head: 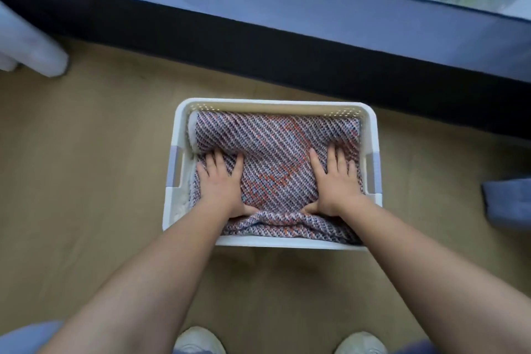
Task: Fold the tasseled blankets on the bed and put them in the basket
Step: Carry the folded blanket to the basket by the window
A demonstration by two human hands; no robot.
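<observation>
A white plastic basket with perforated walls and side handles stands on the tan floor. A folded woven blanket in blue, white and orange fills it. Pale fabric shows along the blanket's left side. My left hand lies flat on the blanket's left part, fingers spread. My right hand lies flat on its right part, fingers spread too. Both palms press down on the cloth and neither grips it. The blanket's near edge bunches up below my wrists. No tassels are visible.
A dark window ledge runs across behind the basket. White fabric hangs at the far left. A blue-grey cloth object sits at the right edge. My two white shoes stand just in front of the basket.
</observation>
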